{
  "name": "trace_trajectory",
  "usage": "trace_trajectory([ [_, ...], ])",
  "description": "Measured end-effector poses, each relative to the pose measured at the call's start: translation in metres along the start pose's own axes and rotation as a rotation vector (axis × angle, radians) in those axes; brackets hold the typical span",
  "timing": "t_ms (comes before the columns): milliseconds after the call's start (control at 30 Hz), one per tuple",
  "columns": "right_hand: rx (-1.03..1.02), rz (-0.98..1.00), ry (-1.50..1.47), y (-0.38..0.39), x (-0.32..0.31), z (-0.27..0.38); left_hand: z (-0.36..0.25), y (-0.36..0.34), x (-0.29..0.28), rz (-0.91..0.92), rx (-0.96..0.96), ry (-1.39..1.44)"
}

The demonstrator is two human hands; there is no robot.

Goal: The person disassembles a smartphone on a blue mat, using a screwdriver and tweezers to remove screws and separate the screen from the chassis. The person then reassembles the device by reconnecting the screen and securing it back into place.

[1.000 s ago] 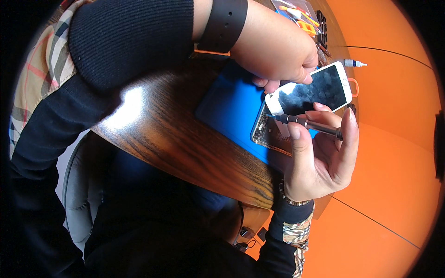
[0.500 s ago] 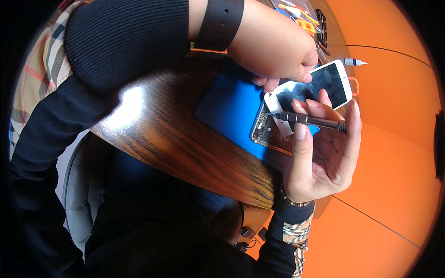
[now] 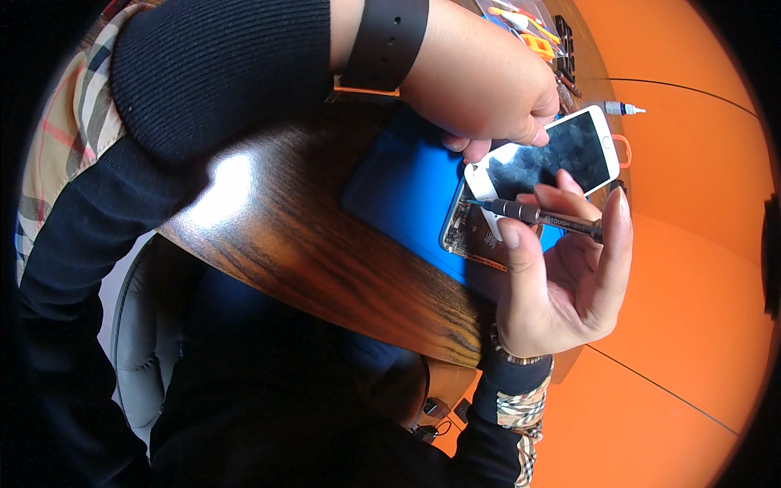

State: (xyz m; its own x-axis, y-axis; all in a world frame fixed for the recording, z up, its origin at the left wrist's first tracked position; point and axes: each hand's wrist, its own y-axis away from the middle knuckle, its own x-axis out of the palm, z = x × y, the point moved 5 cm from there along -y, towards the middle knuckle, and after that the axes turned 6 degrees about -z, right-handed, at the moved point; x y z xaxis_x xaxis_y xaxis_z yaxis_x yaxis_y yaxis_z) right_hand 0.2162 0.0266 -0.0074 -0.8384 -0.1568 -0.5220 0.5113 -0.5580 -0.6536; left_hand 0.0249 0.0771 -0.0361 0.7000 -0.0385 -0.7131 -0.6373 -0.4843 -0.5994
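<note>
A smartphone lies opened on a blue mat (image 3: 399, 183). Its white-framed screen (image 3: 557, 154) is lifted at an angle over the phone body (image 3: 480, 246), whose inner parts show. At the screen's upper left edge, my left hand (image 3: 500, 102) is closed, thumb and fingers gripping it. My right hand (image 3: 569, 281) holds a slim dark grey screwdriver (image 3: 541, 215) between thumb and fingers, one fingertip close to the screen. The driver's thin tip reaches the far-left end of the phone body, by the screen's edge; the exact contact spot is too small to tell.
The mat rests on a glossy brown wooden table (image 3: 325, 236) with a curved edge. Beyond my left hand lie a clear bag (image 3: 521, 18) of coloured tools and a black rack (image 3: 565, 49). A small dispenser bottle (image 3: 622, 108) with a white nozzle sits past the screen.
The screwdriver has turned in my right fingers, and its handle tilts slightly more. My right thumb and fingers have shifted a little to the left. The left hand keeps its place on the screen.
</note>
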Motion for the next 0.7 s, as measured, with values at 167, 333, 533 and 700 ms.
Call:
trace_trajectory([
  [167, 0.122, -0.028, -0.028, 0.001, -0.001, -0.002, 0.003, -0.003, -0.005, 0.102, -0.182, 0.238],
  [333, 0.084, 0.010, -0.004, 0.000, -0.001, 0.001, 0.006, -0.009, -0.005, 0.162, -0.328, 0.171],
  [533, 0.155, -0.037, -0.099, 0.002, 0.001, 0.000, 0.002, 0.005, 0.000, -0.021, -0.011, 0.171],
  [700, 0.176, -0.054, -0.095, 0.003, 0.000, 0.000, 0.012, -0.003, 0.014, 0.071, -0.148, 0.197],
])
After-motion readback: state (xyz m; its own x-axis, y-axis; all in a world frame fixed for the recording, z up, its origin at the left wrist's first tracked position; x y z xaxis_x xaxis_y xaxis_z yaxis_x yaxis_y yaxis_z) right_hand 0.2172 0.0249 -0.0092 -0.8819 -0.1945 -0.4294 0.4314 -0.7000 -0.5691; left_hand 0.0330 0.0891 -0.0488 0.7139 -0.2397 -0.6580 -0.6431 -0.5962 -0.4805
